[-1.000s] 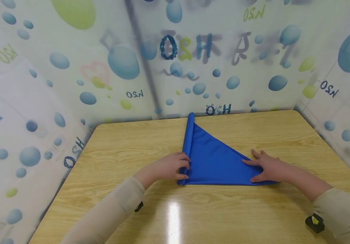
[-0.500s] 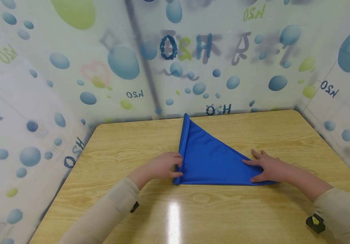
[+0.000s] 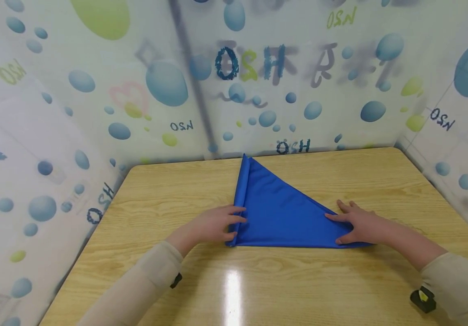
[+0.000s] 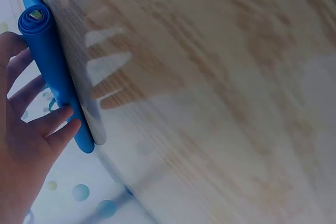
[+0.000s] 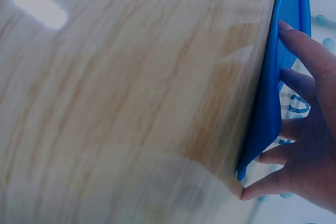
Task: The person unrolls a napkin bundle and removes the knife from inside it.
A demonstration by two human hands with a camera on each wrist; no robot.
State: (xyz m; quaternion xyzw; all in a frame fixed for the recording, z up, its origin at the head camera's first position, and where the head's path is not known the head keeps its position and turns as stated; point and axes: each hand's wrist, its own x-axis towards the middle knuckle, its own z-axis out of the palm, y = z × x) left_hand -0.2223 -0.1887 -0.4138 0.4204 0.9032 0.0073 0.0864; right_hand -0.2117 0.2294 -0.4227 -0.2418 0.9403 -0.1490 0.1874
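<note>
A blue cloth [image 3: 282, 208] lies on the wooden table, its flat part a triangle narrowing to the right. Its left side is wound into a tight roll [image 3: 242, 181], whose spiral end faces the left wrist view. My left hand [image 3: 213, 224] lies across the near half of this roll, fingers reaching over it and loosely extended. In the left wrist view, fingertips touch the roll [image 4: 55, 72] along its length. Over the narrow right corner my right hand [image 3: 362, 225] rests with fingers spread, pressing on the cloth; that tip is partly hidden beneath it.
The table [image 3: 299, 280] has its back edge close to a patterned curtain [image 3: 201, 104], which also hangs at both sides. Small black devices sit below the left sleeve [image 3: 176, 280] and the right sleeve [image 3: 423, 299].
The left hand and the roll have moved left, and the flat part of the cloth has grown wider. Left fingers are now straighter. My right hand has stayed in place.
</note>
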